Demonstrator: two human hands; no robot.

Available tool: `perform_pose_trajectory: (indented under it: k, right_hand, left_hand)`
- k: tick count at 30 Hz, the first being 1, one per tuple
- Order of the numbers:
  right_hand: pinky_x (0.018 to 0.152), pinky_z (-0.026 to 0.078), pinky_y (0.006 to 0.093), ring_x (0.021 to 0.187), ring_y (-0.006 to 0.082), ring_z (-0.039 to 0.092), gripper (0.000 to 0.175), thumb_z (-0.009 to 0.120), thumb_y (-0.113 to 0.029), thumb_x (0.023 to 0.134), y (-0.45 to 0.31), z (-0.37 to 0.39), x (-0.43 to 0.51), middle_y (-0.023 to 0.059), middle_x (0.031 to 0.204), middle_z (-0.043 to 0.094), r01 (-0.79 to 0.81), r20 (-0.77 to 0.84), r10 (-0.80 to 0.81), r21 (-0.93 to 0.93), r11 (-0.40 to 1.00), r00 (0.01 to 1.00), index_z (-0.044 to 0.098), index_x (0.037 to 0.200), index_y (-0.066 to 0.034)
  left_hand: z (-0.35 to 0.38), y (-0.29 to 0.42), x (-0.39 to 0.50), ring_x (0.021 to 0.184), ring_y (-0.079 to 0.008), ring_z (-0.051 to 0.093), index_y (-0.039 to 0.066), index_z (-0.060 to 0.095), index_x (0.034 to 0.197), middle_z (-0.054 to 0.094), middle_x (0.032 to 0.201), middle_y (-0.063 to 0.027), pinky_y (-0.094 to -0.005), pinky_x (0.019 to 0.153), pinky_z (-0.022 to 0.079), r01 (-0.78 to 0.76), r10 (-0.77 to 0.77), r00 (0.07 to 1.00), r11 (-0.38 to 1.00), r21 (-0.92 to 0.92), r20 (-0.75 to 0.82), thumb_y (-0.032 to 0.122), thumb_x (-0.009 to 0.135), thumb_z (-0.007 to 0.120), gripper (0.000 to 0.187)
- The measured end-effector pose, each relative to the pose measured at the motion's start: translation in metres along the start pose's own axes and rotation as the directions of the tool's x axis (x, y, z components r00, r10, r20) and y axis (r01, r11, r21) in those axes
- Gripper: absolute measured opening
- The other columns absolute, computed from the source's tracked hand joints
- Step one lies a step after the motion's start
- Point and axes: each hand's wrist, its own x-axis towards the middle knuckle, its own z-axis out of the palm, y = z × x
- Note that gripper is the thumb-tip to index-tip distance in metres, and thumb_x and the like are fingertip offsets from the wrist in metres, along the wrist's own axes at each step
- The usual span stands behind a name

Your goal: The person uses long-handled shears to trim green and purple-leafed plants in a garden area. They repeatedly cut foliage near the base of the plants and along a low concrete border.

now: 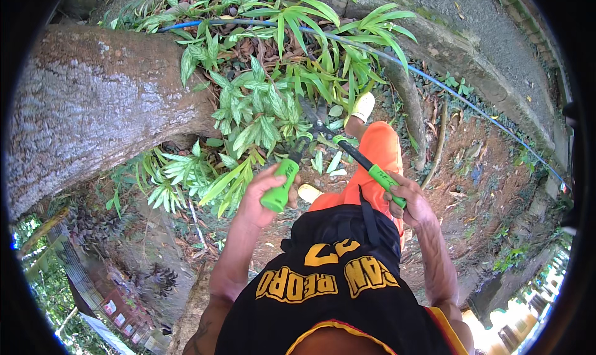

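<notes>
My left hand [267, 194] is closed round one green grip of a pair of long-handled hedge shears [320, 129]. Round the other green grip, my right hand [409, 199] is closed too. The handles stand apart, and the dark blades point away from me, partly hidden among leaves. Beside the blades on the left grow variegated leafy plants [253, 103]. Long strap-leaved green plants [321, 78] spread just beyond the blade tips. Cut or fallen leaves [334, 161] lie on the soil near the pivot.
A thick tree trunk [111, 103] fills the left. A blue hose [396, 59] runs across the plants towards the right. Beyond it curves a concrete kerb [484, 71]. Exposed roots [409, 108] rise right of my foot in a yellow shoe [364, 107].
</notes>
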Motion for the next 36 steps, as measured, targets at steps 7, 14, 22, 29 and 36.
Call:
perform_pose_trajectory:
  k: [7, 14, 22, 29, 36]
  right_hand:
    - [0.043, 0.040, 0.0251, 0.045, 0.0098, 0.046, 0.061, 0.054, -0.011, 0.101, 0.004, -0.009, 0.055, 0.0073, 0.084, 0.058, -0.081, 0.146, 0.040, 0.288, 0.954, 0.989, 0.035, 0.158, -0.0012]
    - [0.044, 0.036, 0.0256, 0.051, 0.0087, 0.043, 0.055, 0.058, -0.012, 0.102, 0.006, 0.052, 0.155, 0.0038, 0.086, 0.057, -0.170, 0.137, 0.114, 0.530, 0.831, 0.984, 0.039, 0.154, -0.0061]
    - [0.046, 0.037, 0.0278, 0.052, 0.0113, 0.045, 0.058, 0.060, -0.008, 0.100, 0.046, 0.070, 0.162, 0.0043, 0.085, 0.056, -0.079, 0.108, 0.033, 0.452, 0.888, 0.994, 0.034, 0.152, -0.0094]
    - [0.044, 0.038, 0.0284, 0.051, 0.0115, 0.047, 0.070, 0.062, -0.008, 0.097, 0.023, 0.034, 0.121, 0.0071, 0.090, 0.056, -0.111, 0.021, 0.110, 0.060, 0.992, 0.994, 0.028, 0.159, -0.0019]
    - [0.041, 0.038, 0.0239, 0.045, 0.0088, 0.045, 0.061, 0.055, -0.007, 0.099, 0.007, -0.043, 0.092, 0.0078, 0.084, 0.059, -0.078, 0.208, 0.059, 0.084, 0.993, 0.976, 0.035, 0.156, 0.0034]
  left_hand:
    - [0.034, 0.055, 0.035, 0.064, -0.0253, 0.067, 0.005, 0.054, 0.135, 0.063, 0.103, -0.0137, -0.0382, 0.055, 0.060, -0.018, 0.019, 1.000, 0.954, 0.301, 0.000, 0.029, 0.094, 0.059, 0.048]
    - [0.043, 0.079, 0.139, 0.060, -0.0215, 0.063, 0.011, 0.059, 0.106, 0.055, 0.087, -0.0045, -0.0392, 0.048, 0.052, 0.055, 0.075, 0.968, 0.868, 0.494, -0.239, 0.033, 0.093, 0.062, 0.026]
    - [0.000, 0.000, 0.121, 0.063, -0.0228, 0.062, 0.009, 0.053, 0.106, 0.053, 0.084, -0.0069, -0.0402, 0.053, 0.053, -0.234, 0.263, 0.937, 0.961, 0.145, -0.232, 0.020, 0.091, 0.054, 0.019]
    - [-0.022, -0.010, 0.078, 0.067, -0.0245, 0.063, 0.008, 0.054, 0.107, 0.059, 0.095, -0.0130, -0.0389, 0.053, 0.052, 0.019, 0.035, 0.989, 0.934, 0.358, -0.142, 0.017, 0.086, 0.059, 0.024]
    - [-0.080, 0.040, 0.032, 0.062, -0.0228, 0.056, 0.008, 0.056, 0.107, 0.062, 0.102, -0.0215, -0.0384, 0.049, 0.047, 0.050, -0.048, 0.998, 0.996, 0.073, -0.033, 0.019, 0.080, 0.063, 0.030]
